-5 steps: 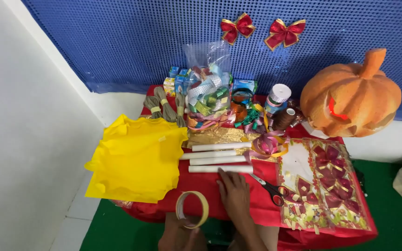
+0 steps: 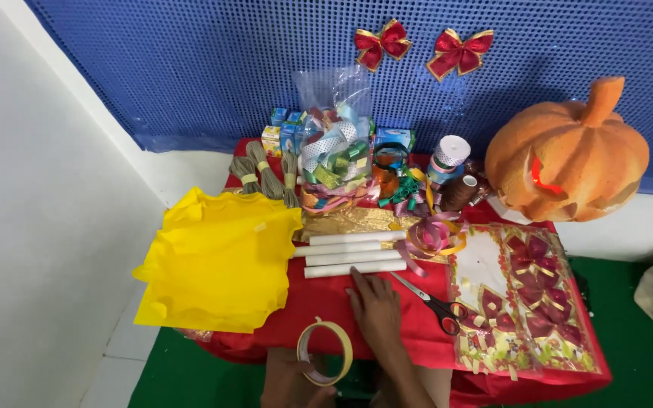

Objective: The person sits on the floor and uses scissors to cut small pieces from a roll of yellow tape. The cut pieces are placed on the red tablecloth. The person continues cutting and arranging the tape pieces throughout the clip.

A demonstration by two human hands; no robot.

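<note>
My left hand point(image 2: 287, 387) is at the table's near edge and holds a roll of beige tape point(image 2: 325, 352) upright. My right hand point(image 2: 376, 308) lies flat, fingers together, on the red tablecloth point(image 2: 325, 301). Its fingertips are just below several white paper rolls point(image 2: 353, 254) lying side by side. Red-handled scissors point(image 2: 431, 300) lie shut to the right of that hand. A stack of yellow sheets point(image 2: 217, 261) covers the table's left end.
A clear bag of ribbons point(image 2: 336, 143), twine bundles point(image 2: 264, 175), small boxes point(image 2: 283, 136) and spools stand at the back. An orange pumpkin point(image 2: 566, 151) sits at right. Packs of red bows point(image 2: 523, 298) lie front right. Two red bows point(image 2: 422, 47) hang on the blue wall.
</note>
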